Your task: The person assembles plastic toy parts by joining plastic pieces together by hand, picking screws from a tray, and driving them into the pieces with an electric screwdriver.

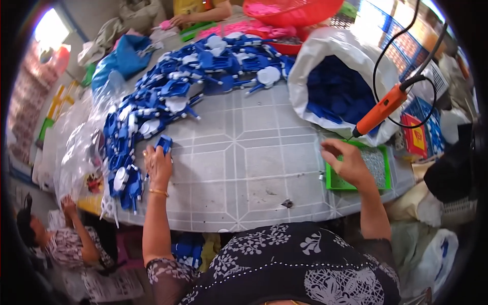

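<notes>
My left hand [158, 168], a bracelet at its wrist, is closed round a small blue plastic part [163, 143] at the table's left. Just beyond it curves a long heap of blue and white plastic pieces [173, 87], some with round white discs. Over on the right, my right hand [347, 161] hovers above a green tray [333, 182] of small silvery metal bits, probably screws [373, 165]. Its fingers are curled into a pinch; anything between them is too small to make out. Above that hand an orange electric screwdriver [378, 110] hangs by its cable, tip down.
A white sack [315, 46] of blue parts stands behind the tray. Red basins [292, 12] and pink pieces lie at the far side, where another person's hand [180, 20] shows. Clear plastic bags [76, 137] hang at left, near a seated person [76, 241]. A dark scrap [287, 203] lies in front.
</notes>
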`<act>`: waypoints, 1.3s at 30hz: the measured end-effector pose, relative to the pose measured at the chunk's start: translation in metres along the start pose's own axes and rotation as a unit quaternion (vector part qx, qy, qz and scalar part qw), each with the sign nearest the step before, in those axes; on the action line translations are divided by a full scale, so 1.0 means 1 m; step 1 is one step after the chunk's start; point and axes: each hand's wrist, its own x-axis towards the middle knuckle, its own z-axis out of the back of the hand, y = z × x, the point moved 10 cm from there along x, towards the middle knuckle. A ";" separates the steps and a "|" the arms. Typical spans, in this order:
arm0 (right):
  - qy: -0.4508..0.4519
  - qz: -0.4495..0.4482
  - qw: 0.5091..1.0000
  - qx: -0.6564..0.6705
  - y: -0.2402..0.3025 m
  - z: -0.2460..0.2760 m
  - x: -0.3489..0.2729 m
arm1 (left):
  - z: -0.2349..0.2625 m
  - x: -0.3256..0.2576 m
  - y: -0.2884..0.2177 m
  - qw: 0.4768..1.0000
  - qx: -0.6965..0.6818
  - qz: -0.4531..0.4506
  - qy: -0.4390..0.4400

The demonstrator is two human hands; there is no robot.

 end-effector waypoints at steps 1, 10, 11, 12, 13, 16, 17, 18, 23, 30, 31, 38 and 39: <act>-0.008 0.005 1.000 -0.001 -0.003 -0.006 0.015 | 0.004 -0.008 -0.020 1.000 -0.012 -0.024 0.004; -0.080 -0.094 0.925 -0.359 -0.115 0.032 0.132 | 0.056 -0.071 -0.214 0.943 -0.213 -0.246 0.076; -0.044 -0.103 0.940 -0.321 -0.123 0.030 0.137 | 0.066 -0.074 -0.230 0.933 -0.238 -0.262 0.067; -0.008 -0.110 0.953 -0.283 -0.129 0.027 0.141 | 0.069 -0.075 -0.240 0.931 -0.243 -0.268 0.058; -0.006 -0.110 0.952 -0.285 -0.131 0.030 0.142 | 0.071 -0.076 -0.248 0.928 -0.248 -0.273 0.048; -0.093 -0.081 0.966 -0.227 -0.132 0.051 0.139 | 0.058 -0.067 -0.261 0.928 -0.258 -0.257 0.083; -0.148 -0.065 0.966 -0.200 -0.131 0.063 0.136 | 0.057 -0.062 -0.266 0.925 -0.263 -0.257 0.097; -0.202 -0.048 0.963 -0.173 -0.130 0.075 0.132 | 0.062 -0.057 -0.272 0.920 -0.276 -0.265 0.089; -0.230 -0.083 0.956 0.160 -0.142 0.077 0.128 | 0.077 -0.033 -0.282 0.878 -0.418 -0.224 0.062; 0.217 0.007 0.939 0.266 0.028 -0.078 0.063 | 0.045 -0.019 -0.299 0.642 -0.732 0.027 0.227; 0.186 0.019 0.950 0.251 0.034 -0.084 0.062 | 0.045 -0.022 -0.299 0.611 -0.754 0.029 0.239; 0.019 0.285 0.956 -0.064 0.098 -0.109 0.016 | 0.033 -0.058 -0.262 0.517 -0.816 0.199 0.168; 0.021 0.300 0.950 -0.082 0.099 -0.114 0.013 | 0.033 -0.063 -0.261 0.520 -0.816 0.204 0.150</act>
